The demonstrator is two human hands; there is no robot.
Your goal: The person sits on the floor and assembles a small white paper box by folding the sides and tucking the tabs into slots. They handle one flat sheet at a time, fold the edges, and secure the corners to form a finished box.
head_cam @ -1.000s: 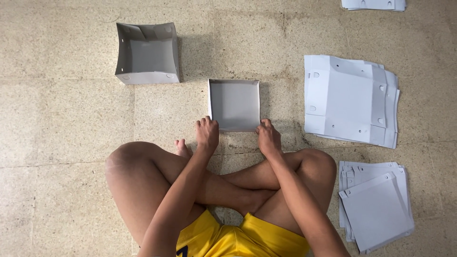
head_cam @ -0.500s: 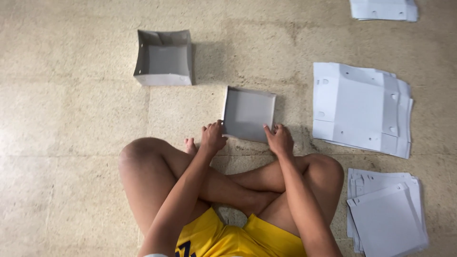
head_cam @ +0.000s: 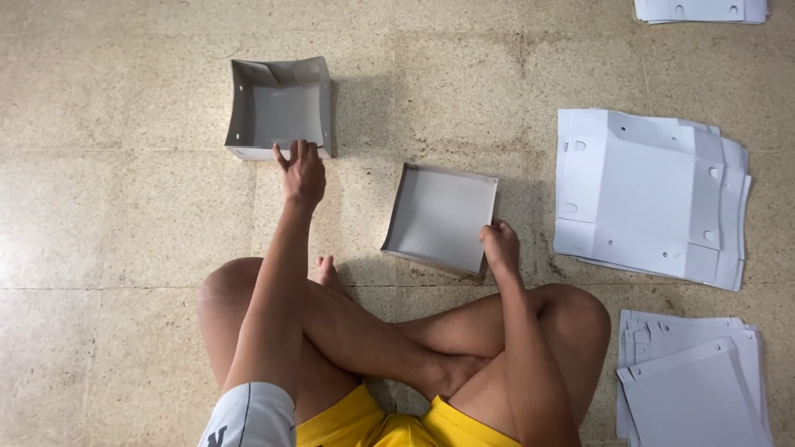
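On the speckled stone floor, the left hand rests fingers together on the near wall of a deep grey folded-card box; pressing could buckle it. The right hand pinches the shallow grey card tray, which could tear. Flat white sheets lie rightward.

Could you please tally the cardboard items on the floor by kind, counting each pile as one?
Folded grey boxes: 2, a deep one touched by the left hand and a shallow one held by the right hand.
Stacks of flat white sheets: 3.
Total: 5.
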